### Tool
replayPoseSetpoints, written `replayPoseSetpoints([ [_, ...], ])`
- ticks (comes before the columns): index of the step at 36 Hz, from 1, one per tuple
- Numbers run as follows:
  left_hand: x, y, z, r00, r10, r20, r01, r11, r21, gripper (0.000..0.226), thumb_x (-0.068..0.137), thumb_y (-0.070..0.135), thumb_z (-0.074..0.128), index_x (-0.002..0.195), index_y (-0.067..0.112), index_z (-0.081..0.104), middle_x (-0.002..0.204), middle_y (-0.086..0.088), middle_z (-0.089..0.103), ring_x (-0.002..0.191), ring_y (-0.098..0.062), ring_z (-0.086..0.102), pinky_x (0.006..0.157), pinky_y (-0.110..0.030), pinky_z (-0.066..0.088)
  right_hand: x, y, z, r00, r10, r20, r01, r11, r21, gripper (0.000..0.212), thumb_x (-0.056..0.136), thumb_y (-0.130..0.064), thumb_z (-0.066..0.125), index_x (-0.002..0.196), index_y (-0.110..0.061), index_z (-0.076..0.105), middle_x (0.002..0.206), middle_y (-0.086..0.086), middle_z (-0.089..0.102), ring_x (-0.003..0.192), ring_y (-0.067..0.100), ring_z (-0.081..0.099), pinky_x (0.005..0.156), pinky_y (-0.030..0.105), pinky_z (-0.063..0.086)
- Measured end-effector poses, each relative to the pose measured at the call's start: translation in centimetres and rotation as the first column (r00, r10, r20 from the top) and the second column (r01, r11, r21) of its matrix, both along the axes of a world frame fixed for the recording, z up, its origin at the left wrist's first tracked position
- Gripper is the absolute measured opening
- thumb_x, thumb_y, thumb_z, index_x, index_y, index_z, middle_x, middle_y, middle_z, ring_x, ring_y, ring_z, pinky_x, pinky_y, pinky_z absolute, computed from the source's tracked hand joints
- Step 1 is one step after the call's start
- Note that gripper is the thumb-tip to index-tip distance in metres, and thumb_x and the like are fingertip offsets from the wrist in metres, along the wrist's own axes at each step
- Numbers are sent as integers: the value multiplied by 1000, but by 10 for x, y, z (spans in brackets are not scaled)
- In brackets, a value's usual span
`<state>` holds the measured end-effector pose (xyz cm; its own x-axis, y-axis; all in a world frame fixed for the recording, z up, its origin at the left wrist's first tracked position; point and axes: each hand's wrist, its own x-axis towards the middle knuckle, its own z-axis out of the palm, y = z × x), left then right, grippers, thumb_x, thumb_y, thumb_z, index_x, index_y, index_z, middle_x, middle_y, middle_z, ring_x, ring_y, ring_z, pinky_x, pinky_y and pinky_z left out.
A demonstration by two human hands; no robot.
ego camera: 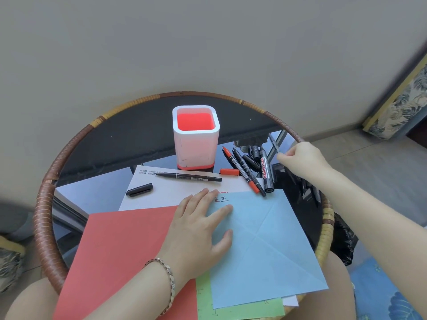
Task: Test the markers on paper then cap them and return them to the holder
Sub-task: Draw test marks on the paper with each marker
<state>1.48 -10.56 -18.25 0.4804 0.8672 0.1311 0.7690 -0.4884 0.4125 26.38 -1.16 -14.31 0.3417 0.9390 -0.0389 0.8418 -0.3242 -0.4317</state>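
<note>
A white holder (196, 144) with a red inside stands at the back of the round table. My left hand (203, 225) lies flat with spread fingers on the blue paper (261, 245), which bears small red and black marks near its top edge. My right hand (302, 160) is at the table's right rim, pinching a thin black pen (273, 143) that points up and left. An uncapped black marker (188, 176) lies on the white paper (161, 192), its black cap (139, 189) loose to the left. A pile of markers (251, 169) lies right of the holder.
A red sheet (120, 250) overlaps the white paper at the front left, and a green sheet (242, 308) pokes out under the blue one. A loose red cap (229, 172) lies by the holder's base. The glass table has a woven rattan rim (46, 204). My knees sit below the table's front edge.
</note>
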Motion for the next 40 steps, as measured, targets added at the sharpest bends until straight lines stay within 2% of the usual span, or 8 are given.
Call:
replayPoseSetpoints([
  [4, 0, 1, 0, 1000, -4, -8, 4, 1000, -1, 47, 80, 47, 38, 124, 35, 50, 146, 0, 34, 138, -16, 19, 108, -26, -3, -11, -23, 14, 966, 86, -242, -18, 963, 270, 31, 86, -22, 47, 60, -6, 38, 54, 2, 33, 49, 17, 28, 51, 27, 25],
  [8, 0, 1, 1, 1000, 7, -16, -7, 1000, -14, 47, 79, 48, 36, 119, 31, 56, 140, -4, 44, 134, -21, 30, 109, -33, 10, -28, -53, 17, 861, 199, -468, 43, 889, 456, 32, 84, -17, 52, 57, -23, 34, 48, -8, 35, 45, 14, 33, 48, 26, 30],
  [12, 0, 1, 0, 1000, 8, -20, -9, 1000, -28, 46, 80, 46, 40, 120, 31, 56, 142, -2, 41, 135, -22, 29, 109, -33, 9, -48, -74, 15, 768, 280, -575, 17, 890, 456, 24, 91, -25, 51, 69, -17, 52, 43, -2, 60, 39, 7, 53, 41, 15, 39],
  [15, -1, 1, -1, 999, 4, -32, -5, 1000, -23, 46, 80, 46, 41, 123, 32, 53, 145, 0, 38, 136, -21, 26, 109, -31, 6, -64, -77, 7, 668, 308, -678, 13, 906, 424, 22, 92, -22, 51, 72, -13, 58, 53, -1, 68, 51, 12, 66, 45, 17, 48],
  [20, 0, 2, -2, 999, 7, -39, -8, 1000, -28, 44, 79, 43, 47, 119, 29, 57, 140, -4, 45, 133, -25, 33, 109, -39, 16, -88, -73, -10, 566, 275, -777, 5, 941, 338, 19, 89, -24, 57, 72, -24, 64, 68, 1, 73, 64, 19, 71, 52, 22, 53],
  [28, -1, 2, -1, 997, -1, -80, -1, 1000, -31, 46, 79, 45, 37, 116, 32, 60, 135, -6, 50, 128, -28, 41, 106, -44, 25, -108, -55, -33, 691, 102, -716, 232, 906, 353, 38, 78, -26, 70, 52, -12, 45, 37, 0, 56, 34, 11, 52, 39, 15, 41],
  [34, -1, 2, -2, 997, 9, -76, -9, 1000, -3, 45, 77, 45, 38, 113, 32, 62, 131, -6, 54, 125, -27, 45, 105, -43, 23, -102, -55, -45, 800, 41, -598, 279, 857, 432, 34, 77, -11, 56, 51, -2, 36, 42, 19, 48, 33, 6, 43, 50, 25, 36],
  [40, 0, 2, -2, 997, 6, -73, -5, 1000, 10, 44, 77, 44, 40, 112, 31, 63, 130, -5, 55, 124, -27, 46, 104, -45, 27, -102, -55, -48, 825, 55, -563, 243, 864, 441, 29, 72, -10, 55, 49, -4, 37, 39, 13, 49, 36, 11, 43, 50, 24, 38],
])
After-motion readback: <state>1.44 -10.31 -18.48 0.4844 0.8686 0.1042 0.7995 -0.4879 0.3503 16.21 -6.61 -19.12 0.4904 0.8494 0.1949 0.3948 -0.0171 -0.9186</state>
